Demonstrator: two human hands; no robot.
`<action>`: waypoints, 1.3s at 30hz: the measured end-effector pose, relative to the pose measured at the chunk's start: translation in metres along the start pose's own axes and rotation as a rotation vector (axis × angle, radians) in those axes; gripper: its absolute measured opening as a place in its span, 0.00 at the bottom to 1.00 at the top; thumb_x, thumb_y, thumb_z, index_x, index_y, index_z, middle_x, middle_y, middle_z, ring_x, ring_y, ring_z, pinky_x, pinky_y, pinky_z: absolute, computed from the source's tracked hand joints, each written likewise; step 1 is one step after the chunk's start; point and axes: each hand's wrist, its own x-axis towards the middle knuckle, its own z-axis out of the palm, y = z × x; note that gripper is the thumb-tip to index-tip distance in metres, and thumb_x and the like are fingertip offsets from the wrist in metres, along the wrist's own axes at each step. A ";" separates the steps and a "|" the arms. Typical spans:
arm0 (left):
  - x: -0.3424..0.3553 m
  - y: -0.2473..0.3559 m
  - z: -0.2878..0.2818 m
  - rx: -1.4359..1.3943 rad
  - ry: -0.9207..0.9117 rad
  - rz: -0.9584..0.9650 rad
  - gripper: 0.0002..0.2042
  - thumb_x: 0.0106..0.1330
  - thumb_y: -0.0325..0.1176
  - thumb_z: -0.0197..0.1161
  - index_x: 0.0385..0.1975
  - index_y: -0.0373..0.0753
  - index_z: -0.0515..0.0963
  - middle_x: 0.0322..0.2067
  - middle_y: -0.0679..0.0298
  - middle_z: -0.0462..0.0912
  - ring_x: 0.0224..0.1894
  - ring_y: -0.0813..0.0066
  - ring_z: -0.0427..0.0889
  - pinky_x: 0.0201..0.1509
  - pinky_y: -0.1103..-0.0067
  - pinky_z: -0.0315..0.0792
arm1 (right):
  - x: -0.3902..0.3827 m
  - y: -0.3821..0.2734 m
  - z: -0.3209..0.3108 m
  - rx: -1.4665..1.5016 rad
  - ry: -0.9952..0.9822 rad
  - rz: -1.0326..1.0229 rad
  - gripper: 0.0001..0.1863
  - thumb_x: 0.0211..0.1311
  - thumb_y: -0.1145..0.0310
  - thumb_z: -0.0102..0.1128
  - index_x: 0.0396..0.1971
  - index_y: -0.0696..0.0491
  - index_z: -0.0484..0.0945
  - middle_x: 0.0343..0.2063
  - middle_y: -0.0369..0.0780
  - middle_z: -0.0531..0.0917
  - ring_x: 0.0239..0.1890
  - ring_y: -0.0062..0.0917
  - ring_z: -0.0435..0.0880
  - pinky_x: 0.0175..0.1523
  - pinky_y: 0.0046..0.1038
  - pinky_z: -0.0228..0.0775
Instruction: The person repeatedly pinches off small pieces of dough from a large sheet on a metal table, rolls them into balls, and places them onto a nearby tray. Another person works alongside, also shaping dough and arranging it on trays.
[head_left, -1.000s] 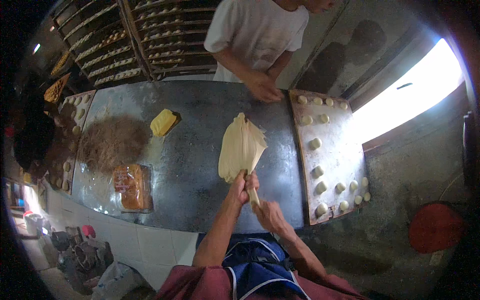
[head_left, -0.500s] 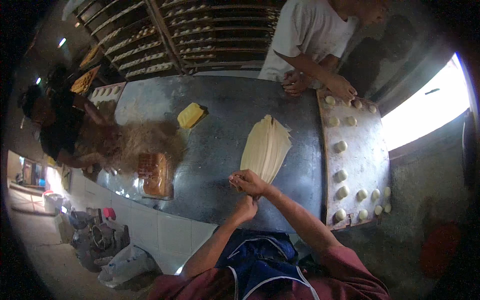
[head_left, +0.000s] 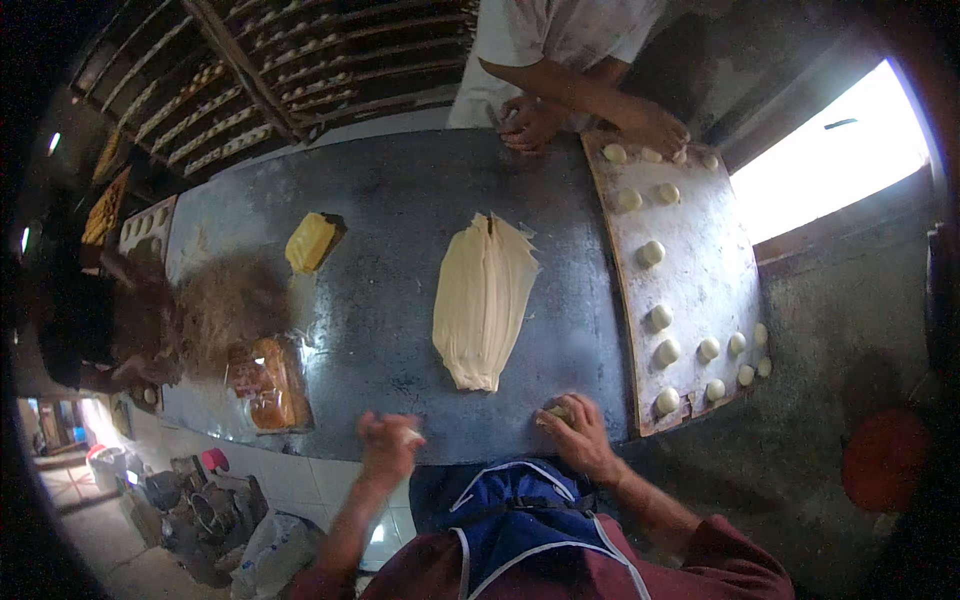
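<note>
A long pale sheet of dough [head_left: 485, 300], ridged lengthwise with a ragged far end, lies on the dark metal table [head_left: 390, 330] in front of me. Close to the near edge, my right hand [head_left: 582, 438] is curled around a small pale piece of dough [head_left: 557, 412]. My left hand [head_left: 388, 447] is over the edge further left, somewhat blurred, its fingers closed with a whitish bit of what looks like dough at the tips. Both hands are apart from the dough sheet.
Rounds of dough sit on a board [head_left: 690, 290] at the right, where a person's hand [head_left: 650, 128] reaches. A yellow block [head_left: 310, 242] and a clear-wrapped brown package [head_left: 268, 385] lie left. Another person works far left. Shelves of dough [head_left: 300, 60] stand behind.
My hands have parted from the near end of the dough sheet, the left going left and the right going right, both closer to me. The view has shifted.
</note>
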 end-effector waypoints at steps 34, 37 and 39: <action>0.073 0.000 0.012 -0.143 0.342 -0.221 0.09 0.67 0.24 0.62 0.38 0.37 0.66 0.34 0.54 0.70 0.38 0.54 0.73 0.44 0.62 0.68 | 0.047 0.047 0.000 0.002 -0.176 0.187 0.17 0.60 0.60 0.66 0.38 0.58 0.74 0.37 0.48 0.75 0.46 0.43 0.73 0.49 0.42 0.67; 0.063 0.019 0.017 -0.160 0.314 -0.290 0.10 0.65 0.23 0.63 0.37 0.37 0.66 0.35 0.53 0.71 0.39 0.53 0.73 0.45 0.60 0.68 | 0.068 0.018 0.007 -0.229 -0.116 0.205 0.18 0.60 0.61 0.66 0.42 0.57 0.76 0.40 0.48 0.77 0.49 0.42 0.74 0.52 0.42 0.68; 0.036 0.010 0.016 -0.107 0.254 -0.196 0.12 0.62 0.23 0.65 0.39 0.38 0.67 0.38 0.52 0.73 0.41 0.51 0.75 0.49 0.60 0.69 | 0.050 -0.014 0.023 -0.195 -0.032 0.188 0.19 0.61 0.62 0.66 0.47 0.56 0.77 0.45 0.48 0.77 0.52 0.43 0.74 0.54 0.44 0.69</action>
